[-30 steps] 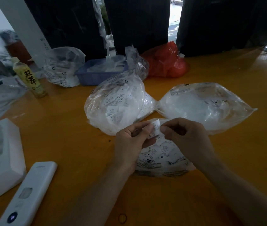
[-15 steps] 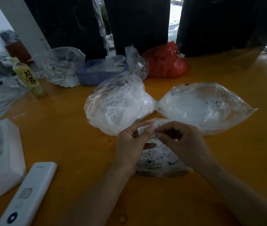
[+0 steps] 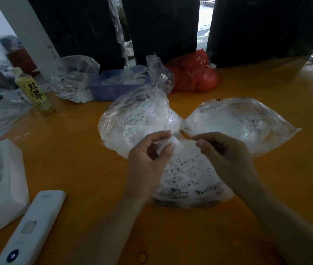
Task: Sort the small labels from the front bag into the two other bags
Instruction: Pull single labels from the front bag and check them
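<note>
3 clear bags crowd the orange table; left hand pinches a label.

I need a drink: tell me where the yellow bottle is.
In the head view the yellow bottle stands upright at the table's far left, just left of a clear bag and the blue tray.

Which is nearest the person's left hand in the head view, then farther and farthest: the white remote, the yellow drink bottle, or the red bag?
Measured from the left hand:
1. White remote, on the near left of the table.
2. Yellow drink bottle, at the far left, standing upright.
3. Red bag, at the back, right of the blue tray; only slightly farther than the bottle in this view.
</note>
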Demonstrator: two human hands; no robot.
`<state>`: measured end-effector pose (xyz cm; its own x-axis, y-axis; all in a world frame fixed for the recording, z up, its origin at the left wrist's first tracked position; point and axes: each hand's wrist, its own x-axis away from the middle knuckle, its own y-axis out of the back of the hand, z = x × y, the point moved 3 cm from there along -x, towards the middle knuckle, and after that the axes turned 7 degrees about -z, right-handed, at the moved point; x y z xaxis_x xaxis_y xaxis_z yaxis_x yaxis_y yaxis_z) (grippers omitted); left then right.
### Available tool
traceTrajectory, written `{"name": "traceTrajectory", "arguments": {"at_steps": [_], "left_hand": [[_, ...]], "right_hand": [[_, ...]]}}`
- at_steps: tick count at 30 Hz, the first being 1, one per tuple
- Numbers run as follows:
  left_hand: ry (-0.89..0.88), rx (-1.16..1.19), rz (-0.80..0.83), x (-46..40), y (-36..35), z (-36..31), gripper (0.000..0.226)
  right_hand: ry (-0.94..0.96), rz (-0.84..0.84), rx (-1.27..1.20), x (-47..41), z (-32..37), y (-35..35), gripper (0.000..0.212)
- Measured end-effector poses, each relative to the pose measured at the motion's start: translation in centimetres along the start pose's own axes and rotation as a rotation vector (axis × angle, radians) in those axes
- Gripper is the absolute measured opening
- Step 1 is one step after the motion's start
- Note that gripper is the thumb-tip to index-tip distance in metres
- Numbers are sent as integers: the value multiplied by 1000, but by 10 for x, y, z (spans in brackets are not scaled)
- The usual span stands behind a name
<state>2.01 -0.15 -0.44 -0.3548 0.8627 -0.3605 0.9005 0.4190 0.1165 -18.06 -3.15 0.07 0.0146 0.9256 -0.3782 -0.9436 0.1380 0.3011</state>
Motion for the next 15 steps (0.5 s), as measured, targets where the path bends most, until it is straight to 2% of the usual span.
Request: {"name": "traceTrajectory", "arguments": {"at_steps": [3,5,6,8,10,12,15], "left_hand": [[-389,-353,-264,-21,27,-11,20],[-470,-564,-374,-36,43,-10,18],[-441,-648,-364,-43,48,-7,19],[-342,-836,-232,-52,52,7,23],[-282,-1031,-112,-54,49,20,27],[-239,-1137,-73,-52,46,26,34],[-233,-1140,1,-49,43,27,60]], "right_hand": [[124,-187,327,-19,-9,19,20],[94,-176,615,-33,-26,31,28],[33,-114,742,-39,-36,35,33],[-106,54,921,-46,-53,38,43],[-153,156,974,-46,-61,37,40],[-133,131,964,-47,-65,37,35],[-75,12,970,-50,-67,40,27]]}}
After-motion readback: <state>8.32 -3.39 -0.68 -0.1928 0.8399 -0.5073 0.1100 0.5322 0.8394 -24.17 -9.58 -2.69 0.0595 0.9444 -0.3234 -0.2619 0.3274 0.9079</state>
